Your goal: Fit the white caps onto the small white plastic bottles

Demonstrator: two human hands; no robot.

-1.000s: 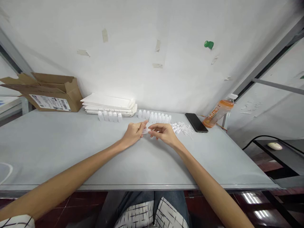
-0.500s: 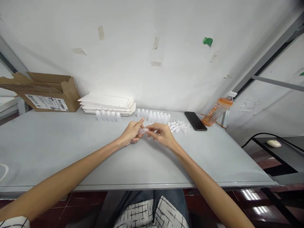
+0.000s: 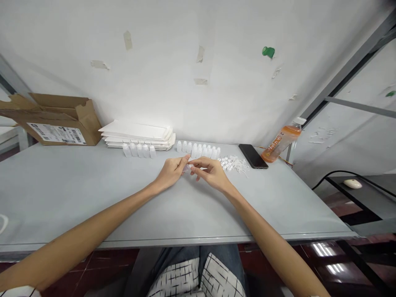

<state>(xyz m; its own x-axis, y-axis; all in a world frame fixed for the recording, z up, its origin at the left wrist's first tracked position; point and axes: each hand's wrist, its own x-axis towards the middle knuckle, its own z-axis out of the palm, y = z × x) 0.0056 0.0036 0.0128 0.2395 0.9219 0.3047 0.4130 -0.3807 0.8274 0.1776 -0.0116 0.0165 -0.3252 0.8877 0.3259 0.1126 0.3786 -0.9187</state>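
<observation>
My left hand (image 3: 171, 173) is closed around a small translucent squeeze bottle (image 3: 186, 168), its thumb laid along the side. At the bottle's top end, the fingers of my right hand (image 3: 210, 172) are bent together and touch it; they hide most of the neck. To the left stand several small bottles with needle tips (image 3: 140, 150). Behind my hands is a row of several similar bottles (image 3: 198, 151) on which no needles show. Right of my right hand lies a pile of white needle caps (image 3: 227, 163) beside thin white strips (image 3: 241, 164).
On the grey table (image 3: 123, 214), a stack of white envelopes (image 3: 136, 132) and an open cardboard box (image 3: 58, 123) stand back left. A black phone (image 3: 253, 156) and an orange drink bottle (image 3: 281, 142) are at the right. A white wall (image 3: 173, 99) rises behind.
The small bottle has turned and is now more hidden between my hands. My right fingers have shifted at its top end. The whole view has moved slightly.
</observation>
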